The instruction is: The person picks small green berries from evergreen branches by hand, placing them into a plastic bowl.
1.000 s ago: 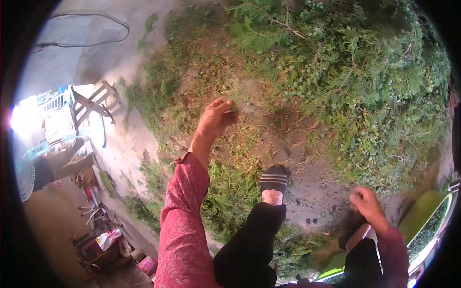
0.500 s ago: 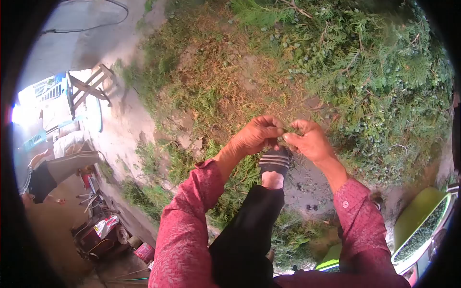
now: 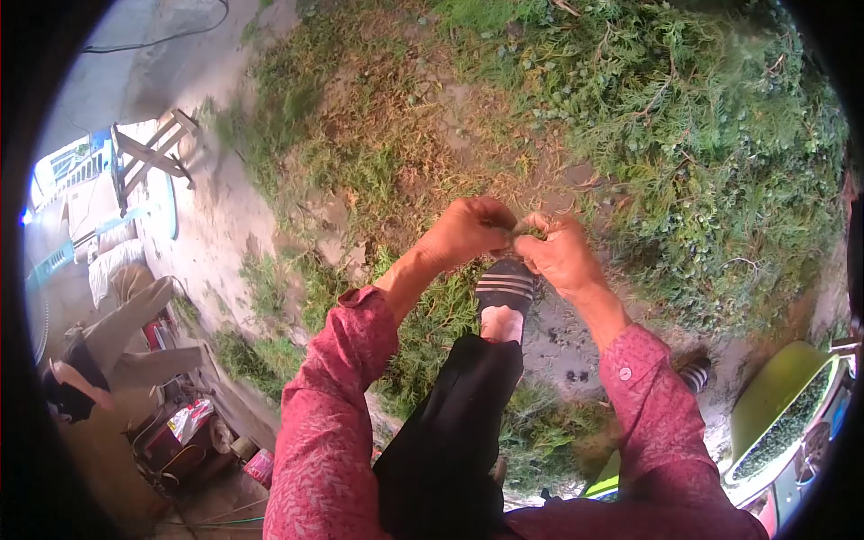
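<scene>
At the far left a seated person (image 3: 108,333) in pale trousers sits by the paved edge, with a wooden frame (image 3: 144,157) lying on the concrete beyond. Toward the middle, the left hand (image 3: 463,232) is curled tight, its fingertips pinched onto a small green sprig (image 3: 522,229), possibly a bit of the conifer foliage, though it is too small to tell. The right hand (image 3: 560,255) meets it, fingers likewise closed on the same sprig, the two hands touching above the striped black sandal (image 3: 504,290). Both sleeves are red and patterned. To the right, dense green cuttings (image 3: 711,153) cover the ground, and a yellow-green tray (image 3: 783,405) of small greenery sits at the lower right edge.
</scene>
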